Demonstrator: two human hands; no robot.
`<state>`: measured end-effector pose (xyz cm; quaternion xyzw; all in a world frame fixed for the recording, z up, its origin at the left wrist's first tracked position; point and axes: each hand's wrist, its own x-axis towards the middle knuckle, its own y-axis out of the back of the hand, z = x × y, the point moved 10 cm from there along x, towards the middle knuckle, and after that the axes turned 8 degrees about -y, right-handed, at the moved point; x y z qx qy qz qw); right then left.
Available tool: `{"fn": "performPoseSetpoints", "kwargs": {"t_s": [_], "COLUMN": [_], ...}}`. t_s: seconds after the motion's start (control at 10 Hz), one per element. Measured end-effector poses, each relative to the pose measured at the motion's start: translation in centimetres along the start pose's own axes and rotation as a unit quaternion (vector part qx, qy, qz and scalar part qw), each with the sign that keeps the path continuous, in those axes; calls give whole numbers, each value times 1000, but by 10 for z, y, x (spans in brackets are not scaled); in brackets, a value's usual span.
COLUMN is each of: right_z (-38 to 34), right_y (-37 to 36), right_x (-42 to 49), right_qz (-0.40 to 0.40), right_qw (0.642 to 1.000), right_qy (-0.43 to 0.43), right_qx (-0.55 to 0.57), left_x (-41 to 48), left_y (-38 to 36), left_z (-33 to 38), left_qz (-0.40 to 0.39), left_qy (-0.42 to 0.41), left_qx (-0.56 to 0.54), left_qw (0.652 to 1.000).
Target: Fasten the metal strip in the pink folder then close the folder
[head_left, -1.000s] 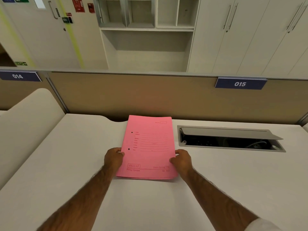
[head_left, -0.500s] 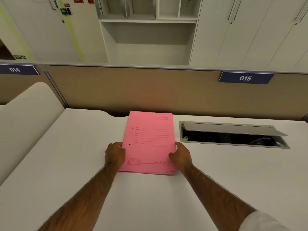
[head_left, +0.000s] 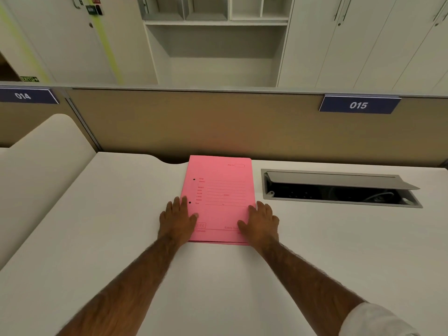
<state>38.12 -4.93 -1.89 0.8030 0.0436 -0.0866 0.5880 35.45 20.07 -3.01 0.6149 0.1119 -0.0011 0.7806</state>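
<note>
White desk (head_left: 315,251) fills the lower view, backed by a tan partition (head_left: 194,122) with pale cupboards (head_left: 351,40) and open shelving behind it. Closed and flat on the desk lies the pink folder (head_left: 219,197), its far edge reaching almost to the partition, its printed front cover facing up with ruled lines and two dark punch holes along its left margin. Nothing of the metal strip can be seen with the cover down. To the right of the folder, apart from it, a cable hatch (head_left: 339,187) is sunk in the desk with its grey lid propped open over a dark cavity. Above the folder and to its right, a blue plate reading 015 (head_left: 358,105) hangs on the partition; another reading 014 (head_left: 24,96) sits far to the folder's left.

Left hand (head_left: 177,219) lies palm down, fingers spread and released, over the folder's near left edge, thumb on the cover. Right hand (head_left: 260,223) lies likewise flat and unclenched over the near right edge, thumb resting on the cover. Neither hand grasps anything
</note>
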Motion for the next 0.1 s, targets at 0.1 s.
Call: {"fn": "performPoseSetpoints", "kwargs": {"t_s": [0.1], "right_z": [6], "right_y": [-14], "right_x": [-7], "right_qz": [-19], "right_qw": [1000], "right_qy": [24], "right_qx": [-3], "left_x": [-10], "left_y": [-13], "left_z": [2], "left_qz": [-24], "left_qy": [-8], "left_qx": [6], "left_qw": [1000]}}
